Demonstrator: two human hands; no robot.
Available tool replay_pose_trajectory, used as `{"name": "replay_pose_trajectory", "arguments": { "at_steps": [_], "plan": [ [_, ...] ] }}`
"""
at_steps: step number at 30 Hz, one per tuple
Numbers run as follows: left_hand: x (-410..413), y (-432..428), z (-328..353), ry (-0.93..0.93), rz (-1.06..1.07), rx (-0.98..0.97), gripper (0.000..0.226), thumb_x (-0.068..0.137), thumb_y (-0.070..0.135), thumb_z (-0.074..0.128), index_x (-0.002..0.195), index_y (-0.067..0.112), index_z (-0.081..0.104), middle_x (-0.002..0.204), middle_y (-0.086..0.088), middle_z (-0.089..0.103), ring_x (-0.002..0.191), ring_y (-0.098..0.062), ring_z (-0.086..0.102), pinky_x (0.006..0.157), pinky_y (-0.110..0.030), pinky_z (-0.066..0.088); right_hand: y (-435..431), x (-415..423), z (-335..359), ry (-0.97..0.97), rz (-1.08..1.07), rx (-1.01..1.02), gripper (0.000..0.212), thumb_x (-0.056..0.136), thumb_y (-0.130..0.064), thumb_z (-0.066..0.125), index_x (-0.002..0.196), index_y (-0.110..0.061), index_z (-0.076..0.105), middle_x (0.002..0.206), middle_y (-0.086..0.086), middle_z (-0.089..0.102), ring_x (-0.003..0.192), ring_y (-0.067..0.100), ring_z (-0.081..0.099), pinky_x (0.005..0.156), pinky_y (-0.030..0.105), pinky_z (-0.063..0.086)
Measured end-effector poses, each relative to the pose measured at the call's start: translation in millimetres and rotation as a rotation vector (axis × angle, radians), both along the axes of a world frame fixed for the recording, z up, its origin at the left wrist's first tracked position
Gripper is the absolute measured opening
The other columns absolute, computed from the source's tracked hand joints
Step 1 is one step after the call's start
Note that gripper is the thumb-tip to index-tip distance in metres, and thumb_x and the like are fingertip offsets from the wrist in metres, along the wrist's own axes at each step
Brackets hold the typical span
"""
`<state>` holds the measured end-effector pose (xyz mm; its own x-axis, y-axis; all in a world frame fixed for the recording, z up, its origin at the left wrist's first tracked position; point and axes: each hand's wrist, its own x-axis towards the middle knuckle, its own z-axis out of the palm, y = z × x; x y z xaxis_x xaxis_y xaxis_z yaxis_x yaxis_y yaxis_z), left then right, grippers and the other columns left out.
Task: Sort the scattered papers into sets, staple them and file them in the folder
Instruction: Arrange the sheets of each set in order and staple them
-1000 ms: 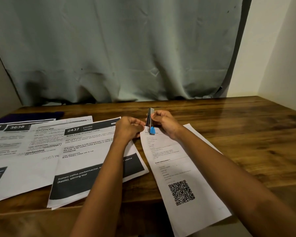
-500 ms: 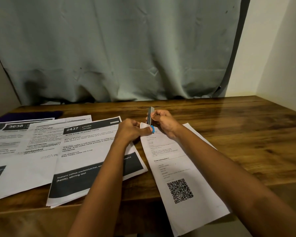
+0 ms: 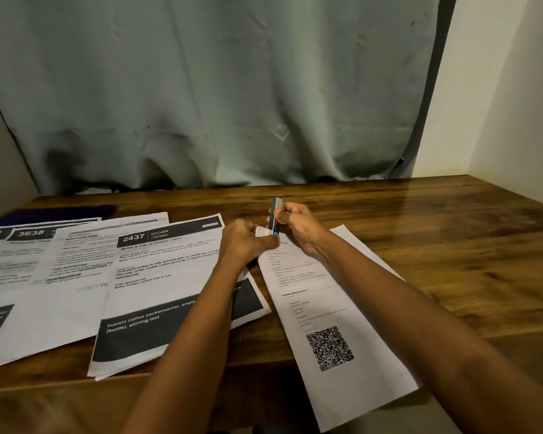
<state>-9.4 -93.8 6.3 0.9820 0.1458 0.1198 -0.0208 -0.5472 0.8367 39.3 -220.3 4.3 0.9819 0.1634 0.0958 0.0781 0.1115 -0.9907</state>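
At the centre of the frame the right hand grips a slim grey metal stapler with a blue tip, fingers curled round it, held over the top corner of a white printed sheet with a QR code. The left hand, just left of the stapler, pinches that lifted corner. The sheet runs from centre to lower right on the brown wooden surface, overhanging its near edge. Left of centre lies a white paper set headed 2437, overlapping more printed sheets at the left edge. A dark purple folder lies flat behind them, upper left, below a grey-green curtain
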Motion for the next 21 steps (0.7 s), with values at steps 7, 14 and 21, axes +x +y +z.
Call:
{"name": "replay_pose_trajectory", "arguments": {
  "at_steps": [7, 14, 21],
  "plan": [
    [5.0, 11.5, -1.6, 0.167, -0.092, -0.261, 0.036, 0.065, 0.007, 0.086, 0.095, 0.006, 0.068, 0.097, -0.009, 0.073, 0.09, -0.021, 0.07, 0.084, -0.038, 0.057, -13.4, -1.4, 2.9, -0.088, 0.076, 0.055, 0.023, 0.098, -0.011, 0.047, 0.115, -0.008, 0.063, 0.104, 0.007, 0.067, 0.101, 0.021, 0.065, 0.084, 0.03, 0.054],
    [8.5, 10.1, -3.8, 0.201, -0.087, -0.404, 0.03, 0.078, -0.002, 0.074, 0.107, 0.003, 0.067, 0.105, -0.014, 0.071, 0.094, -0.024, 0.07, 0.083, -0.036, 0.057, -29.4, 19.1, 23.0, -0.424, -0.173, -0.332, 0.034, 0.094, -0.013, 0.057, 0.128, -0.012, 0.058, 0.117, 0.0, 0.063, 0.107, 0.012, 0.059, 0.093, 0.026, 0.05],
    [14.8, 8.4, -10.1, 0.16, -0.042, -0.41, 0.032, 0.078, 0.004, 0.075, 0.108, 0.009, 0.065, 0.105, -0.012, 0.071, 0.092, -0.023, 0.07, 0.085, -0.038, 0.057, -46.4, 45.8, 10.0, -0.446, -0.09, -1.03, 0.029, 0.091, -0.005, 0.058, 0.119, -0.012, 0.066, 0.121, 0.004, 0.066, 0.113, 0.018, 0.057, 0.098, 0.026, 0.042]
  ]
}}
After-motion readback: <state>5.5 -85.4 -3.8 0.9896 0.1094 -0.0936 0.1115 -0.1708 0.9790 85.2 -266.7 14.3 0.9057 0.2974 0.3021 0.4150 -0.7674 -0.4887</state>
